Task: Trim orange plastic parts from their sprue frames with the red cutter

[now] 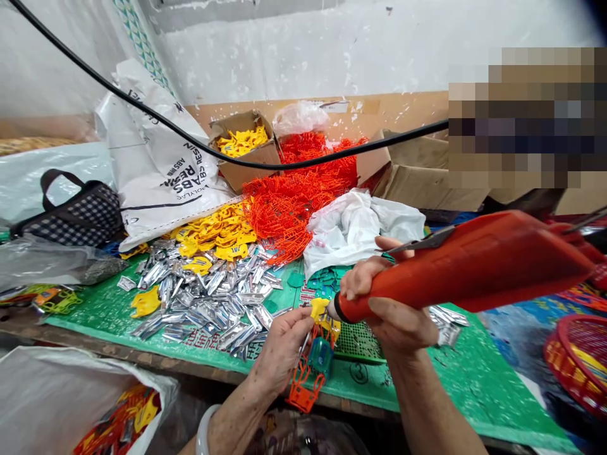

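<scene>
My right hand [386,303] is wrapped round a red electric screwdriver [455,265], which lies nearly level and points left. Its tip meets a small yellow plastic part [320,309]. Fingers of my left hand [284,341] pinch a small assembly of that yellow part, with a teal translucent piece [321,355] and an orange plastic frame [304,390] hanging below. Left of my hands spread many shiny metal pieces [227,297], with a heap of yellow parts [213,230] behind them. Teal flat pieces [327,278] lie just beyond the tip.
Orange frames [289,202] are heaped at the back beside a cardboard box [256,155] of yellow parts. A black cable [284,167] hangs across the view. A white sack [156,170] stands at left, an open white bag [80,385] at lower left, a red basket [564,354] at right.
</scene>
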A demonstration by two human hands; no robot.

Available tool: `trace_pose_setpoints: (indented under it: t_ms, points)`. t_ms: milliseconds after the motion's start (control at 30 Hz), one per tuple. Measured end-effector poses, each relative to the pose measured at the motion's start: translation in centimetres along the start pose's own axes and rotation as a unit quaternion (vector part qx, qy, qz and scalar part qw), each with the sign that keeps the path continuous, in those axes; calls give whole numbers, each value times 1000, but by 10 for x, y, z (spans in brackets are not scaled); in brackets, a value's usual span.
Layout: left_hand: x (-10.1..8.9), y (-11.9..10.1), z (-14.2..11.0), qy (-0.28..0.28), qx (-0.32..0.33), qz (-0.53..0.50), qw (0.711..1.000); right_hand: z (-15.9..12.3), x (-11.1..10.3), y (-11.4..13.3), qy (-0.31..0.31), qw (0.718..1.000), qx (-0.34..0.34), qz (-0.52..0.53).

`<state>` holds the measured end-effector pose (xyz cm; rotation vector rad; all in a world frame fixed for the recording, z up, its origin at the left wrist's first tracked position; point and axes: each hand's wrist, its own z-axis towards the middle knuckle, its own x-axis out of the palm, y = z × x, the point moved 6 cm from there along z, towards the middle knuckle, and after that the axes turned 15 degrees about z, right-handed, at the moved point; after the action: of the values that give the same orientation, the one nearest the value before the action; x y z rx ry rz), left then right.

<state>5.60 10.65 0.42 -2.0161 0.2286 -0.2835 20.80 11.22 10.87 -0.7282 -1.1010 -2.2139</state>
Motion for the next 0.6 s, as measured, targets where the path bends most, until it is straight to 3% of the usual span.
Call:
trace_pose_setpoints:
  t_ms: [133,267,600]
  points:
    - [-10,4,-2,-29,-6,7,1000,2,-2,8,3,1000,-9,-10]
    - [-18,5,-5,-27,3,-3,1000,3,-9,10,-35,998,0,-56]
    - [-37,8,-12,-44,-8,-130,991,4,-17,6,-120,984,23,-128]
